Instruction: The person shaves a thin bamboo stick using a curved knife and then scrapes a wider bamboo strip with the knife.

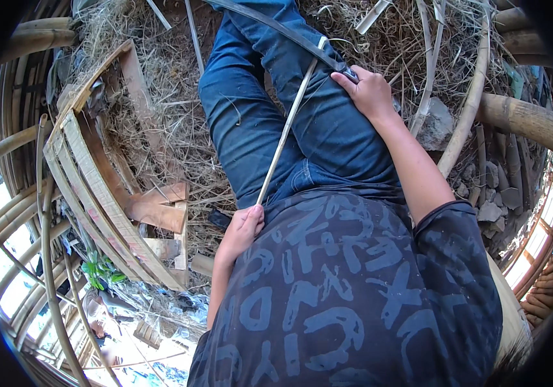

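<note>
A thin pale bamboo strip [287,126] lies slantwise across my thighs in blue jeans. Its lower end is in my left hand [241,231], with the fingers closed round it close to my waist. My right hand [367,91] grips the dark handle of a long curved knife [283,31] above my right thigh. The blade runs to the upper left, over my legs, and crosses the strip near its far end. Whether the edge touches the strip I cannot tell. A thin curled shaving hangs beside the strip's far end.
A slatted wooden crate [112,206] stands on the left. Dry shavings [167,129] cover the ground around my legs. On the right are a grey rock [436,126], a bamboo pole [525,119] and broken stones. Bamboo poles [47,258] form a wall at far left.
</note>
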`<action>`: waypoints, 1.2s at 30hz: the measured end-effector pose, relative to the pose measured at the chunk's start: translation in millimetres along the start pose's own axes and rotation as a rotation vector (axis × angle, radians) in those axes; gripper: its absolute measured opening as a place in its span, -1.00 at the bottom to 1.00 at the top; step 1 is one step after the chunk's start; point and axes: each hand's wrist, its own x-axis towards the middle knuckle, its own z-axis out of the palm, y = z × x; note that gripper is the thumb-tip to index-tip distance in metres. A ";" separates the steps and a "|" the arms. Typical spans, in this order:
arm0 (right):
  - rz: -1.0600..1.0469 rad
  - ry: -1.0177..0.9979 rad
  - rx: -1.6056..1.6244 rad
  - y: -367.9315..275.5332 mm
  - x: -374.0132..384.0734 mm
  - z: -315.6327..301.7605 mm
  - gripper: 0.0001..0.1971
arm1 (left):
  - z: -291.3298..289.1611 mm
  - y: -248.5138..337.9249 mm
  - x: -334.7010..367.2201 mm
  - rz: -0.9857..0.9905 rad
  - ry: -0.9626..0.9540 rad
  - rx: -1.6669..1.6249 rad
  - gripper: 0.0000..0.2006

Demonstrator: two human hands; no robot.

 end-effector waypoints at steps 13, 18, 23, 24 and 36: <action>0.135 0.145 0.283 7.4 -4.6 1.2 -0.39 | -14.3 -25.2 -62.4 0.061 0.157 0.102 -0.61; -0.033 0.266 0.388 5.5 -18.9 -2.8 -0.44 | -17.1 -3.0 -11.8 0.017 -0.007 -0.014 -0.61; -0.018 0.170 0.314 3.7 -19.1 -8.4 -0.44 | 5.2 25.9 36.7 -0.081 -0.054 0.001 -0.61; -0.045 0.150 0.246 4.4 -17.4 -7.4 -0.44 | 8.1 24.3 45.2 -0.055 -0.031 0.070 -0.61; -0.116 0.003 0.192 14.7 -3.4 -8.9 -0.40 | 4.8 15.7 61.5 0.162 0.020 0.284 -0.56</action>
